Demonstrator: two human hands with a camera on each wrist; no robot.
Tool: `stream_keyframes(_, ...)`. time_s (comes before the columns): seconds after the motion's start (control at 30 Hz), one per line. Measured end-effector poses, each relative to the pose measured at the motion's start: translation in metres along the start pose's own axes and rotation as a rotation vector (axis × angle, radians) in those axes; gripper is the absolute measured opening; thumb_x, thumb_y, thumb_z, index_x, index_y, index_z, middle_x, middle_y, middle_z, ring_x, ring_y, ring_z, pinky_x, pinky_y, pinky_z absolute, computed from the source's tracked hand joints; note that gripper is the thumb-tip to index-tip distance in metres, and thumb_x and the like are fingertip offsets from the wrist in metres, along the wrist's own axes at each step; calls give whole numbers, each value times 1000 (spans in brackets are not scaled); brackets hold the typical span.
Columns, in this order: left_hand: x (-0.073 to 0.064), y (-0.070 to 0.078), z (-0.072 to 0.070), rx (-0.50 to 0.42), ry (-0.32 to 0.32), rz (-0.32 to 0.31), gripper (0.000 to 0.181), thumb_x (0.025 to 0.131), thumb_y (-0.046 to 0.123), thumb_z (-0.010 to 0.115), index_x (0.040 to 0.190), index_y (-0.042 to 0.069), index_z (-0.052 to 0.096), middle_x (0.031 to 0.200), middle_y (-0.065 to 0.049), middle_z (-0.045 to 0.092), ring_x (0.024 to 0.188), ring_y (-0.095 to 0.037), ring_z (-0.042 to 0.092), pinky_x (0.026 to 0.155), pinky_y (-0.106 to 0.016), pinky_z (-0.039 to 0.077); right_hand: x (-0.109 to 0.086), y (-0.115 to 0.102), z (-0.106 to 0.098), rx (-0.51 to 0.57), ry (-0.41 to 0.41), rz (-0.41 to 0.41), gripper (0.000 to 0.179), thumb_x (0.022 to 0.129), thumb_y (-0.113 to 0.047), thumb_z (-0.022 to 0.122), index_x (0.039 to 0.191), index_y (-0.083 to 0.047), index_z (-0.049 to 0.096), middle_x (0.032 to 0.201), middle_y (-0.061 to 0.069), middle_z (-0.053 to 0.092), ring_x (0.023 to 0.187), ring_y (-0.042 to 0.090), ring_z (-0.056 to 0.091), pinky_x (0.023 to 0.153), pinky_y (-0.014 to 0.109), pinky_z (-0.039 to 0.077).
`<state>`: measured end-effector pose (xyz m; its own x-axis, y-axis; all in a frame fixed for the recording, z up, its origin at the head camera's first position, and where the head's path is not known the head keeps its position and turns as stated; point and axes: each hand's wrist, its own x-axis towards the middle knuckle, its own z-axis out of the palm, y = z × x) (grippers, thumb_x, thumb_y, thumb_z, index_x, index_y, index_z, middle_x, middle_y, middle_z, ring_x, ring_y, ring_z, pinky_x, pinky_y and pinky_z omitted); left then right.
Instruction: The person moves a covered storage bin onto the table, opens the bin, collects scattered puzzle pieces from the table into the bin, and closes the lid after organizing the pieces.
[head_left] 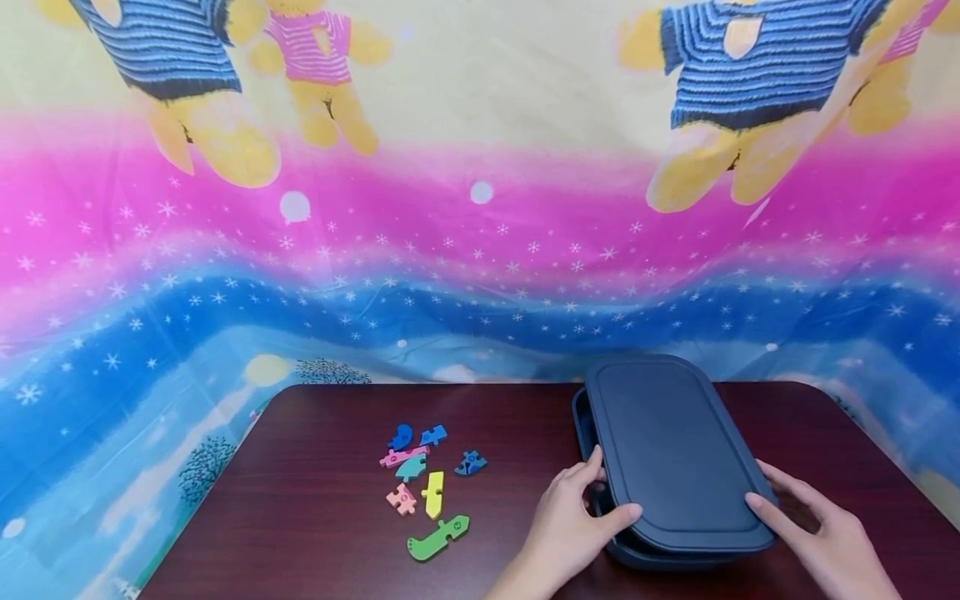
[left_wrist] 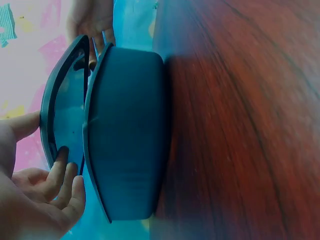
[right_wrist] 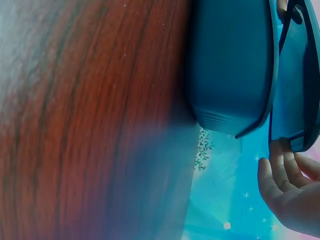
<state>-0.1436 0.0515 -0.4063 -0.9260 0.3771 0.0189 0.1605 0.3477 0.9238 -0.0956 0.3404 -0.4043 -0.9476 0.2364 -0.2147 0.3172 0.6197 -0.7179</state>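
Note:
A dark blue-grey rectangular box [head_left: 663, 560] with rounded corners stands on the right part of the table. Its matching lid [head_left: 675, 450] is raised off the rim, and both wrist views show a gap between lid [left_wrist: 46, 107] and box [left_wrist: 127, 135]. My left hand [head_left: 566, 512] pinches the lid's left edge, thumb on top and fingers beneath. At the lid's right edge my right hand [head_left: 828, 529] has its thumb on top, while its fingers curl under the lid in the right wrist view. The inside of the box is hidden from above.
Left of the box lie several flat puzzle pieces: a green one [head_left: 438, 538], a yellow one [head_left: 433, 495], a pink-orange one [head_left: 402, 499], a teal one [head_left: 410, 467] and blue ones [head_left: 471, 463]. Behind the dark red-brown table [head_left: 300, 500] hangs a patterned cloth [head_left: 480, 250].

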Motion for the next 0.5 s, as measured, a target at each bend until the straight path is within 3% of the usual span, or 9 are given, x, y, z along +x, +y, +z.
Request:
stream_keyframes(0.17,1,7,9,-76,8,5,74,86,41,76,150,18,45,105,22,58,90,5,55,73,-23,49,-2,5,-3,-8,54,-12,92,96,-68,40,158,-5,15,144,36,32,117,51,44,90,57,45)
stream_keyframes(0.5,3,19,27,-120,2,-45,73,85,39,78,149,26,44,105,23,56,88,5,55,77,-27,50,-3,23,-8,-22,186,-26,77,103,-50,42,156,1,20,130,37,46,106,48,52,82,52,50)
